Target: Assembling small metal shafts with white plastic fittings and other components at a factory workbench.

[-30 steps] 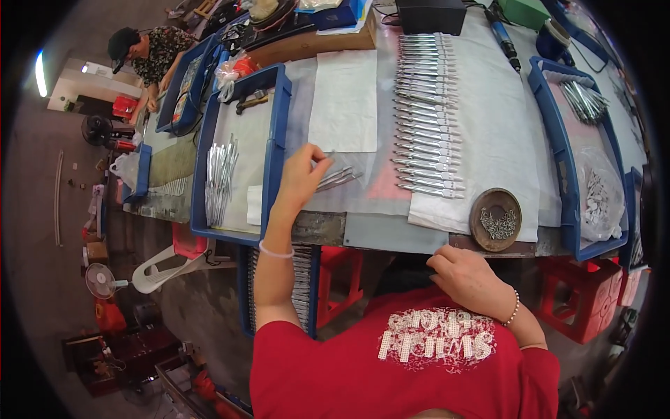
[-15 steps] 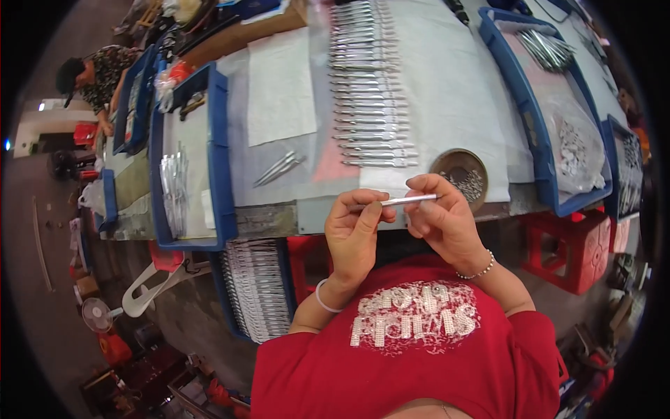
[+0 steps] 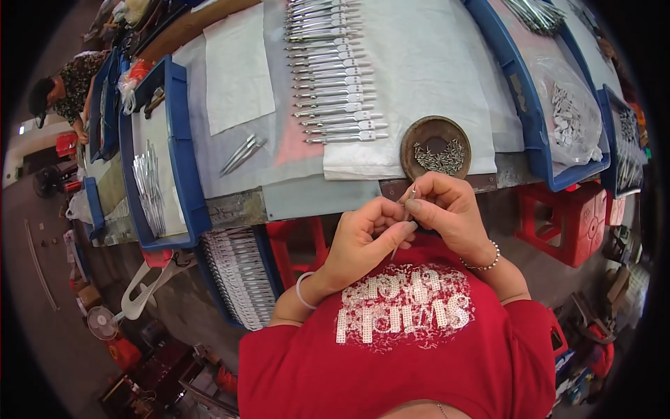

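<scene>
In front of my red shirt, just off the table edge, my two hands are close together. My left hand [image 3: 371, 239] pinches a slim silver pen-shaped metal tool [image 3: 394, 253], mostly hidden by the fingers, its thin end pointing down toward the shirt. My right hand [image 3: 450, 215] has thumb and forefinger closed at the tool's upper end, where a tiny metal tip shows; whether it is a separate piece I cannot tell. Beyond my right hand, a round brown dish [image 3: 412, 162] holds many small metal screw-like parts [image 3: 443, 159].
A long row of similar tools [image 3: 342, 98] lies on white sheeting, with a few more [image 3: 242, 153] to the left. Blue trays [image 3: 183, 150] stand left and right [image 3: 541, 143]. Red stools [image 3: 586, 227] and a crate of metal parts [image 3: 234, 272] sit below the table. A person [image 3: 73, 84] works far left.
The tool has swung from nearly level to steeply tilted, and both hands have drawn in together and lower. The view has shifted, so the table things appear farther left and higher.
</scene>
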Motion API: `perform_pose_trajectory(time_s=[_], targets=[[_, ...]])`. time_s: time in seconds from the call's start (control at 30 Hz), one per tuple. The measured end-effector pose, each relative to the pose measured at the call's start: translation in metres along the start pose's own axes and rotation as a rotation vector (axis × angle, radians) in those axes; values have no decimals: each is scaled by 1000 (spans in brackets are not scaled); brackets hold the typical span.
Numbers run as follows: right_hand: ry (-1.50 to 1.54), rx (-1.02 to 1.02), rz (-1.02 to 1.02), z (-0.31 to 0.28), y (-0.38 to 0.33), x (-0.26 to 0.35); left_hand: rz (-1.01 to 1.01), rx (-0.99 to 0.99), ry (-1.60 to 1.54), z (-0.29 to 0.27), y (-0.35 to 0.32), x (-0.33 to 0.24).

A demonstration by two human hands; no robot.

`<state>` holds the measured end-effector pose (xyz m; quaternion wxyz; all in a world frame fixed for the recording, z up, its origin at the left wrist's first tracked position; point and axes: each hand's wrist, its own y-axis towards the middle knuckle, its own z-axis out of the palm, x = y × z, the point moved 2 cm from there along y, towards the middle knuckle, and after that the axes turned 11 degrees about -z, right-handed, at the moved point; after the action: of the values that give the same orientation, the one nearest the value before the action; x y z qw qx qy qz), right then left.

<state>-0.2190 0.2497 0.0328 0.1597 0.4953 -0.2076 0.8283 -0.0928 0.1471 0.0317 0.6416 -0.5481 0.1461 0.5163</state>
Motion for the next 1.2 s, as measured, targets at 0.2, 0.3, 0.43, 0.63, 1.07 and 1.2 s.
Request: perform_pose_trajectory(time_s=[0.2, 0.3, 0.43, 0.63, 1.07, 1.2], targets=[[41, -14, 98, -8, 0, 4, -143, 153, -154, 3, 8, 1], [40, -13, 127, -10, 3, 2, -169, 191, -178, 2, 12, 3], [37, -17, 130, -11, 6, 2, -189, 226, -197, 2, 17, 1], [34, -33, 115, -14, 10, 0, -192, 221, -230, 6, 21, -6], [43, -37, 92, -20, 15, 0, -257, 295, -244, 6, 32, -7], [-12, -41, 60, -21, 15, 1, -268, 293, -255, 7, 32, -6]])
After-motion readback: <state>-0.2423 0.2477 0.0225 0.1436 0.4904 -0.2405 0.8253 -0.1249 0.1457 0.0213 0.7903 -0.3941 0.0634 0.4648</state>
